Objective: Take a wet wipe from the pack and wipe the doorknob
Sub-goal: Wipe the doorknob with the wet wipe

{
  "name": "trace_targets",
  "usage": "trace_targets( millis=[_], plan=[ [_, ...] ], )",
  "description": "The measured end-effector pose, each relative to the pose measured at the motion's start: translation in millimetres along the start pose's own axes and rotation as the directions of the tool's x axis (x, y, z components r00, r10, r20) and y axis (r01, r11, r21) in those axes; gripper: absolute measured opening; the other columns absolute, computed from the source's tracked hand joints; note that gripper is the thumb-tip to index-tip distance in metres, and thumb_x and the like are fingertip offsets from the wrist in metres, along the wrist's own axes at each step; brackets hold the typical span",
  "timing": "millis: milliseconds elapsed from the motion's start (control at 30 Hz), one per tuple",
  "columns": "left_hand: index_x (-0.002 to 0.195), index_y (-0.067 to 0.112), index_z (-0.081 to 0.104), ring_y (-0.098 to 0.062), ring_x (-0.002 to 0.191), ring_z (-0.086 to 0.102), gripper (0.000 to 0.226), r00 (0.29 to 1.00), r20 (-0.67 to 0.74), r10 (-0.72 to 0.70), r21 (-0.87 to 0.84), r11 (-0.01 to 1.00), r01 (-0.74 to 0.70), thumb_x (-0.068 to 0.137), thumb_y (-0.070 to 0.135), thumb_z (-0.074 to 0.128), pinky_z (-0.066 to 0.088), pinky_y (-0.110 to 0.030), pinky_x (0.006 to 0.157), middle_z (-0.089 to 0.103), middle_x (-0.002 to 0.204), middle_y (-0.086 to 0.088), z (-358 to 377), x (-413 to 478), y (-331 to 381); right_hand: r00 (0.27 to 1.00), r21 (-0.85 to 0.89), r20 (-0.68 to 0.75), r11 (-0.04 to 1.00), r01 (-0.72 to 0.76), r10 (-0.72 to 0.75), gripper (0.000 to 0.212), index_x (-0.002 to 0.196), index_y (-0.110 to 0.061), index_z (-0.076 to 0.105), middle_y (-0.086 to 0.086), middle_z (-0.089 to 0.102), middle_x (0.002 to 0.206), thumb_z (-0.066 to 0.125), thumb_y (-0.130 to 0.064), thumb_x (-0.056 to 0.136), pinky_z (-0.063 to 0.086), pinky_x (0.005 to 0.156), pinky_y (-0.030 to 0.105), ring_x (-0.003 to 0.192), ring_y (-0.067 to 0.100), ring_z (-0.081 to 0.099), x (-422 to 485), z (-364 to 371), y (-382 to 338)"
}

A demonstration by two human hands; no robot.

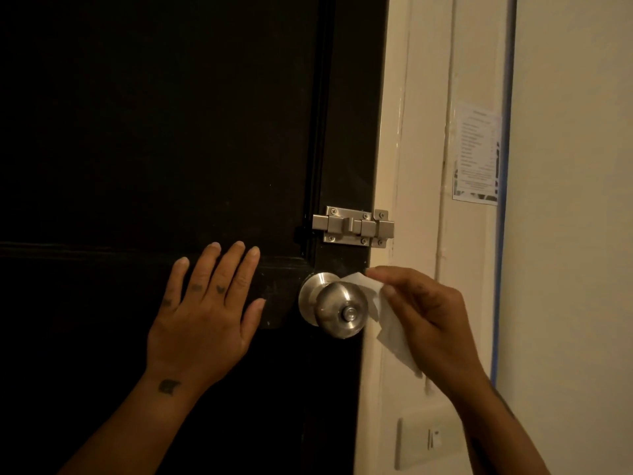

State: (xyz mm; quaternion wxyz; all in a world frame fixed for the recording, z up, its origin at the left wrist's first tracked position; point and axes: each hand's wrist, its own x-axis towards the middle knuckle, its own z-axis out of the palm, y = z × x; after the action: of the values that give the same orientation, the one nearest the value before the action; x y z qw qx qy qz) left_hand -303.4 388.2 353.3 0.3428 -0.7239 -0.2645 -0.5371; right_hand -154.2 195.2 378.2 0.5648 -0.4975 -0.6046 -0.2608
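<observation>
— What's over on the left of the frame?

— Mostly the dark door (154,132), filling the left and middle. The left hand (205,310) lies flat against it at lower left, fingers spread wide and pointing up, nothing in it. There are small tattoos on the fingers and one on the wrist.

— And next to that?

— Just right of its thumb, at lower centre, is the round metal doorknob (337,308), with a small button in the middle of its face. Above the doorknob a metal slide bolt (352,226) bridges the door's edge and the cream door frame (404,132).

— Where's the wipe?

— The white wet wipe (387,323) is against the right side of the doorknob, its top corner folded over the doorknob's upper right. The right hand (431,320) has it pinched between thumb and fingers, closed on it, and the rest hangs below the hand.

— Further right?

— A printed paper (476,152) stuck on the wall at upper right, a blue strip (503,200) running down beside it, and a pale wall switch (424,442) at the bottom.
</observation>
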Motion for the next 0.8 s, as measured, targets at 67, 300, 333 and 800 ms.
trace_targets(
  millis=[67, 300, 333, 800],
  plan=[
    [0.139, 0.012, 0.037, -0.029, 0.127, 0.035, 0.057, 1.0, -0.002, -0.003, -0.003, 1.0, 0.003, 0.09, 0.041, 0.029, 0.022, -0.046, 0.105, 0.051, 0.137, -0.014, 0, 0, 0, 0.999, 0.033, 0.02, 0.999, -0.027, 0.027, 0.028, 0.1, -0.04, 0.061, -0.039, 0.06, 0.101, 0.045, -0.031, 0.079, 0.044, 0.08, 0.007, 0.099, -0.006, 0.058, -4, 11, -2],
    [0.139, 0.012, 0.036, -0.029, 0.127, 0.035, 0.057, 1.0, -0.003, 0.0, -0.013, 1.0, 0.0, 0.09, 0.041, 0.03, 0.022, -0.046, 0.105, 0.05, 0.137, -0.014, 0, 0, 0, 0.978, 0.119, -0.19, 0.991, -0.065, 0.087, 0.033, 0.106, -0.041, 0.061, -0.035, 0.064, 0.1, 0.05, -0.032, 0.076, 0.047, 0.078, 0.008, 0.097, -0.002, 0.062, -30, 21, 0],
    [0.139, 0.013, 0.035, -0.029, 0.127, 0.035, 0.057, 1.0, -0.003, -0.001, -0.013, 1.0, 0.001, 0.09, 0.041, 0.03, 0.022, -0.046, 0.105, 0.05, 0.137, -0.014, 0, 0, 0, 0.972, 0.126, -0.218, 0.99, -0.067, 0.094, 0.032, 0.106, -0.039, 0.062, -0.036, 0.064, 0.099, 0.05, -0.032, 0.076, 0.046, 0.079, 0.007, 0.097, -0.003, 0.061, -29, 18, -2],
    [0.139, 0.012, 0.035, -0.029, 0.127, 0.035, 0.057, 1.0, -0.005, 0.002, -0.007, 1.0, -0.002, 0.091, 0.042, 0.025, 0.022, -0.047, 0.104, 0.05, 0.137, -0.014, 2, 0, -1, 0.88, 0.226, -0.413, 0.963, -0.15, 0.234, 0.047, 0.091, -0.038, 0.063, -0.039, 0.065, 0.083, 0.055, 0.007, 0.081, 0.047, 0.073, 0.004, 0.087, -0.009, 0.062, -43, 38, -13]
  ],
)
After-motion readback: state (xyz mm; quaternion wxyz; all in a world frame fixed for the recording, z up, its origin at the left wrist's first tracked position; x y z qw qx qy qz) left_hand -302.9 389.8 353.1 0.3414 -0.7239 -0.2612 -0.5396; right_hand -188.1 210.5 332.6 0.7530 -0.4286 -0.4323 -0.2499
